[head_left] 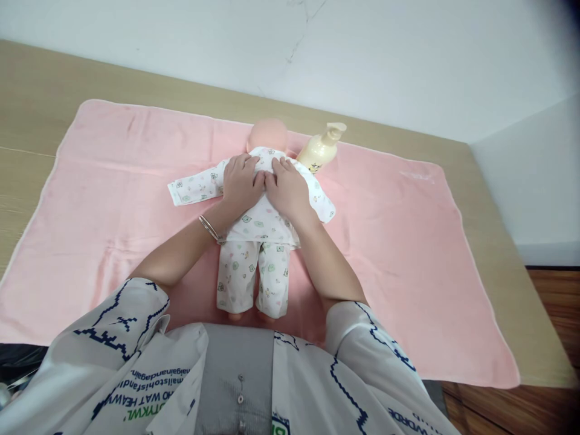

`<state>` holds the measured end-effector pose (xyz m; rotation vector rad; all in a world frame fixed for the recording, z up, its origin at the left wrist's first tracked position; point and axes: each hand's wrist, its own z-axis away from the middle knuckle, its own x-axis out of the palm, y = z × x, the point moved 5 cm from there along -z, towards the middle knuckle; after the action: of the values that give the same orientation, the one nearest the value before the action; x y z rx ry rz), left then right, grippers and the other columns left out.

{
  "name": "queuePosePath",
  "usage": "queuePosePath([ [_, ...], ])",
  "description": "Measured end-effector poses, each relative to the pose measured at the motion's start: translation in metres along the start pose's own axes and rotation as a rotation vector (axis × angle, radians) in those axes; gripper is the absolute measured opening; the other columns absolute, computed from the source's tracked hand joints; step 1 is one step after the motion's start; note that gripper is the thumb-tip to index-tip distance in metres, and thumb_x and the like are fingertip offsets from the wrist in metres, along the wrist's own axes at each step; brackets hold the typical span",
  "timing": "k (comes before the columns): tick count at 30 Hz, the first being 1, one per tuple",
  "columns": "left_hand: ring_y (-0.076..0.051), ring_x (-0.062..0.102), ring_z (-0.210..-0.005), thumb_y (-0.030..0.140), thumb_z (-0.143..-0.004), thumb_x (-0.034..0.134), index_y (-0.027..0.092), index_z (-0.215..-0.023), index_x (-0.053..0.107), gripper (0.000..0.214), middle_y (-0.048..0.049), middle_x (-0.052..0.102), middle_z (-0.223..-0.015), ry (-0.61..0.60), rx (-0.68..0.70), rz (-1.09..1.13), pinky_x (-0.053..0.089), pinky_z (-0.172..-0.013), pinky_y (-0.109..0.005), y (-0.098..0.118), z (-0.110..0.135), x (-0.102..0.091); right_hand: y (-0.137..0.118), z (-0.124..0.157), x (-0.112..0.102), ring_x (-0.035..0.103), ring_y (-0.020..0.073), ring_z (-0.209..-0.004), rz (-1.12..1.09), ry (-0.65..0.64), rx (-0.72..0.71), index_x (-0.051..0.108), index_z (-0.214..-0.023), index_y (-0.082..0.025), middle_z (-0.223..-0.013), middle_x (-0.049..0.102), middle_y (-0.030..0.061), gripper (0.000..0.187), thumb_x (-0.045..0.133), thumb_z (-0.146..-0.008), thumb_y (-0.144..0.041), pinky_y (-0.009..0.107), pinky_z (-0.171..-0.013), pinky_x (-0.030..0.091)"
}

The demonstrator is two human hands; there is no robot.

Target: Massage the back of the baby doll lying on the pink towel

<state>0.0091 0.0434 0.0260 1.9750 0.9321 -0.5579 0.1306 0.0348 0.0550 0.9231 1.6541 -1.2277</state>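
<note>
A baby doll [254,226] lies on a pink cloth [389,254], its head away from me and the back of the head upward. It wears a white patterned top and matching trousers [238,275]. My left hand [242,181] rests on the left side of its upper back, fingers laid out on the fabric. Mirroring it, my right hand [287,184] lies on the right side, also with fingers extended. The thumbs nearly meet at the middle. Neither hand grasps anything. A cream pump bottle [319,150] is beside the doll's head, tilted to the right.
The cloth covers much of a wooden table [492,241]. Behind the table rises a white wall [203,48] with cracks. Dark reddish wooden flooring [555,302] shows at the right, beyond the table edge.
</note>
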Motion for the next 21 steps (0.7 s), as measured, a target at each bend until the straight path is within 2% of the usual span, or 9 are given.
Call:
queuePosePath([
  [3, -0.029, 0.05, -0.124, 0.036, -0.095, 0.039, 0.016, -0.124, 0.057, 0.04, -0.0142, 0.059, -0.131, -0.04, 0.028, 0.002, 0.037, -0.111, -0.049, -0.003, -0.003, 0.007, 0.013, -0.013, 0.007, 0.027, 0.0304, -0.146, -0.029, -0.018, -0.047, 0.038, -0.147, -0.007, -0.154, 0.034, 0.0175, 0.054, 0.038, -0.099, -0.031, 0.05, -0.121, 0.025],
  [6, -0.028, 0.047, -0.13, 0.035, -0.097, 0.035, 0.018, -0.128, 0.055, 0.041, -0.0122, 0.057, -0.136, -0.07, 0.085, 0.004, 0.032, -0.116, -0.05, -0.005, -0.005, 0.011, 0.018, -0.019, 0.012, 0.025, 0.0299, -0.147, -0.02, -0.026, -0.079, 0.036, -0.148, -0.007, -0.156, 0.031, 0.0172, 0.057, 0.04, -0.097, -0.031, 0.05, -0.121, 0.023],
  [9, -0.027, 0.049, -0.129, 0.03, -0.096, 0.034, 0.018, -0.128, 0.056, 0.041, -0.0104, 0.057, -0.136, -0.097, 0.134, 0.008, 0.032, -0.117, -0.05, -0.004, -0.006, 0.011, 0.012, -0.017, 0.013, 0.027, 0.031, -0.146, 0.031, -0.02, -0.103, 0.035, -0.148, -0.003, -0.154, 0.032, 0.02, 0.057, 0.038, -0.096, -0.026, 0.05, -0.121, 0.024],
  [11, -0.026, 0.052, -0.125, 0.027, -0.095, 0.034, 0.017, -0.125, 0.058, 0.04, -0.0103, 0.06, -0.132, -0.094, 0.149, 0.009, 0.036, -0.115, -0.048, -0.002, -0.006, 0.009, 0.004, -0.011, 0.011, 0.031, 0.0317, -0.143, 0.072, 0.01, -0.103, 0.038, -0.146, -0.002, -0.151, 0.037, 0.0211, 0.054, 0.035, -0.097, -0.023, 0.05, -0.12, 0.026],
  [13, -0.026, 0.054, -0.121, 0.025, -0.095, 0.036, 0.016, -0.12, 0.062, 0.037, -0.0105, 0.063, -0.127, -0.069, 0.146, 0.006, 0.041, -0.111, -0.046, 0.0, -0.005, 0.006, -0.005, -0.004, 0.007, 0.039, 0.0332, -0.138, 0.11, 0.046, -0.073, 0.043, -0.142, -0.002, -0.145, 0.045, 0.0218, 0.05, 0.033, -0.097, -0.021, 0.049, -0.114, 0.035],
  [16, -0.025, 0.058, -0.114, 0.025, -0.094, 0.04, 0.018, -0.111, 0.065, 0.031, -0.01, 0.066, -0.119, -0.01, 0.139, -0.017, 0.046, -0.104, -0.044, 0.001, -0.002, 0.002, -0.015, 0.006, 0.0, 0.054, 0.0345, -0.122, 0.151, 0.077, -0.012, 0.054, -0.131, -0.006, -0.128, 0.059, 0.0224, 0.042, 0.031, -0.099, -0.023, 0.045, -0.095, 0.05],
  [18, -0.025, 0.06, -0.109, 0.026, -0.093, 0.043, 0.018, -0.106, 0.067, 0.028, -0.0098, 0.068, -0.114, 0.04, 0.133, -0.039, 0.048, -0.101, -0.043, 0.001, 0.001, 0.001, -0.018, 0.01, -0.005, 0.061, 0.0327, -0.109, 0.161, 0.082, 0.002, 0.061, -0.118, -0.01, -0.114, 0.065, 0.0196, 0.037, 0.031, -0.1, -0.025, 0.04, -0.085, 0.053],
  [21, -0.025, 0.06, -0.106, 0.028, -0.092, 0.047, 0.019, -0.102, 0.068, 0.025, -0.01, 0.069, -0.11, 0.099, 0.103, -0.059, 0.049, -0.098, -0.043, 0.0, 0.003, -0.001, -0.016, 0.009, -0.01, 0.065, 0.0301, -0.095, 0.15, 0.086, 0.017, 0.065, -0.104, -0.014, -0.101, 0.069, 0.0144, 0.034, 0.034, -0.099, -0.027, 0.039, -0.078, 0.054],
])
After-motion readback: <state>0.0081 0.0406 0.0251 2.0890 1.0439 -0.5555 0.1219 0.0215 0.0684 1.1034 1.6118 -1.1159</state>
